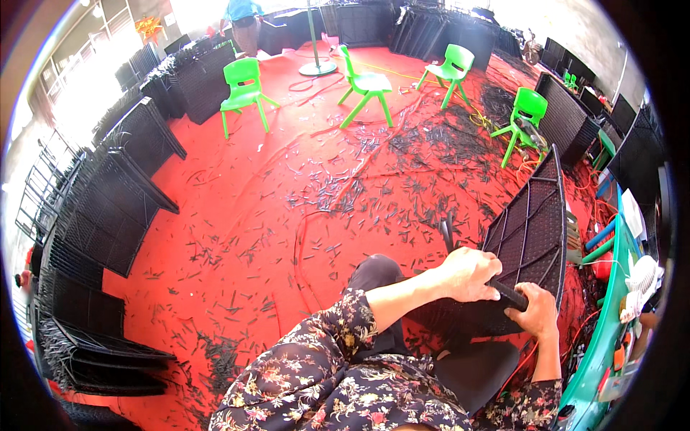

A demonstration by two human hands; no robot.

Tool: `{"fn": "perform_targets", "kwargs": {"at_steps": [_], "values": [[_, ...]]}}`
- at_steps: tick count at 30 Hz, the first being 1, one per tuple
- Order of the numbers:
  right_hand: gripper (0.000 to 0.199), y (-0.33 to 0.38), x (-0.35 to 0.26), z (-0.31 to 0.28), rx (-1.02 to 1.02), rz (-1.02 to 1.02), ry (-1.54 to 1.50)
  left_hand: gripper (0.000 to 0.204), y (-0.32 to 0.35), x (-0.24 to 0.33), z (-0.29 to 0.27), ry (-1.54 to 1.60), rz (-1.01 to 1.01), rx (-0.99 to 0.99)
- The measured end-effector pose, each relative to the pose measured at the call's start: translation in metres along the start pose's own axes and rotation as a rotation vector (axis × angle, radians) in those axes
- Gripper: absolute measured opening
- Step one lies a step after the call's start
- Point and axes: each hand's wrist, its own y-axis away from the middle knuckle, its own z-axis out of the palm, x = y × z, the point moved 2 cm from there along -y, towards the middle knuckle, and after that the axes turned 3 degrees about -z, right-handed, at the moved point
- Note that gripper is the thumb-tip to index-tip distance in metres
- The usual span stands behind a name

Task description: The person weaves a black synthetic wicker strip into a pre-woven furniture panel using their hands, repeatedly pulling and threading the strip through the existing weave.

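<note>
Near the lower right, a black woven panel (pixel 535 223) with a ribbed frame stands tilted in front of me. My left hand (pixel 471 275) is closed at the panel's near side, its fingers curled around a flat black strip (pixel 509 295). The strip's other end is pinched by my right hand (pixel 537 310), thumb below and fingers above, close to the panel's lower edge. A dark narrow piece (pixel 446 234) sticks up just beyond my left hand; whether it joins the strip is hidden.
Black strip offcuts (pixel 338 190) litter the red floor covering (pixel 237 187). Several green chairs (pixel 243 87) stand ahead. Stacked black panels (pixel 108 215) line the left. A green table (pixel 600 352) with tools and a white fan-like object (pixel 643 276) is at right. A person (pixel 244 29) stands far back.
</note>
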Motion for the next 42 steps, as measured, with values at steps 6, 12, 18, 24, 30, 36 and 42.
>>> {"fn": "perform_targets", "kwargs": {"at_steps": [6,12,18,24,30,36,42], "values": [[0.042,-0.002,-0.009,-0.005,0.031,-0.010,-0.007,0.042,0.001,0.000,-0.003,0.016,0.020,-0.017],[0.044,0.000,-0.007,-0.004,0.023,-0.015,0.002,0.041,0.003,0.002,-0.004,0.002,0.020,-0.022],[0.046,0.001,-0.005,-0.003,0.061,-0.046,0.004,0.039,0.001,0.003,-0.004,0.006,0.017,-0.023],[0.046,0.002,-0.007,-0.005,0.062,-0.049,0.011,0.039,0.001,0.004,-0.005,0.001,0.008,-0.047],[0.046,0.002,-0.009,-0.005,0.072,-0.057,0.008,0.040,0.002,0.005,-0.005,0.011,0.013,-0.041],[0.047,0.002,-0.011,-0.007,0.065,-0.052,0.017,0.040,0.002,0.005,-0.007,0.034,0.015,-0.039],[0.047,0.001,-0.012,-0.006,0.077,-0.051,0.012,0.041,0.002,0.003,-0.008,0.062,0.022,-0.030]]}}
